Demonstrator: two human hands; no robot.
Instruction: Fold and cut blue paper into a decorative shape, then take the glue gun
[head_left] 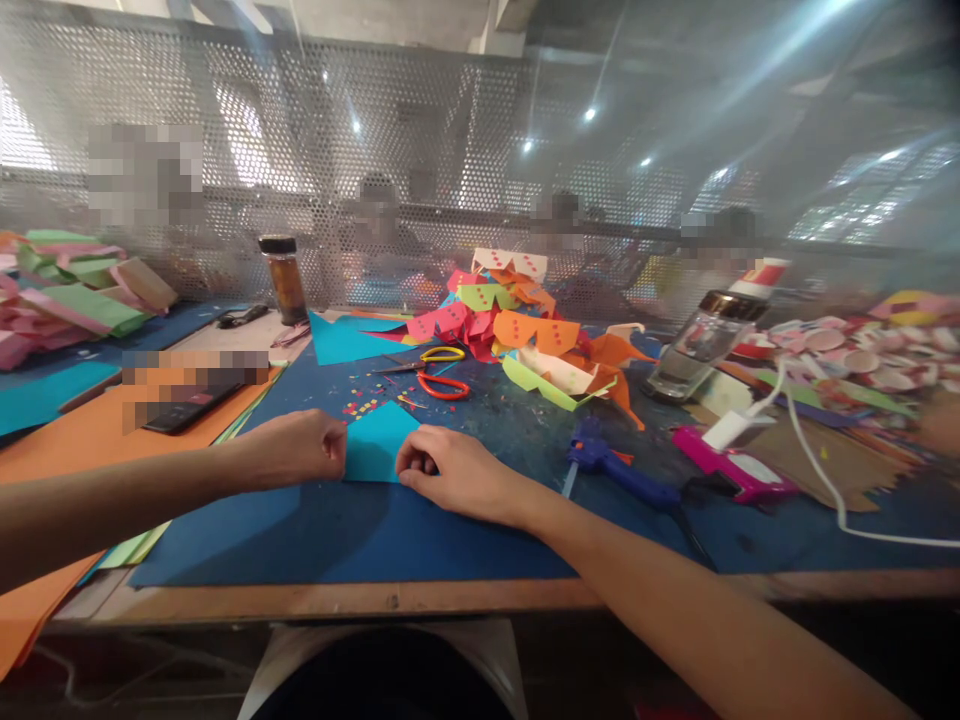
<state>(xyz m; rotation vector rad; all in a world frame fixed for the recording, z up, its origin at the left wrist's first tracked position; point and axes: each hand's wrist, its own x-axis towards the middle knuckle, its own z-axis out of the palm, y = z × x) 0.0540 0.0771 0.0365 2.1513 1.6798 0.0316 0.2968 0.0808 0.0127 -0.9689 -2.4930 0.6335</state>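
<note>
Located at lower centre of the frame, on the table: one small blue paper sheet, between left hand and right hand. Left fingers: curled at the left edge, cannot tell whether clamped. Right fingers: curled at the right edge, thumb near forefinger; grip likewise not confirmable. Advised: keep both edges level, press evenly, keep loose paper scraps from underneath.

Counted: one pair of scissors, centre; one glue gun and one pink power strip, right; one phone, left; two bottles, left and right of centre. Dotted paper cut-outs, heaped at centre: overlapping, not countable.
</note>
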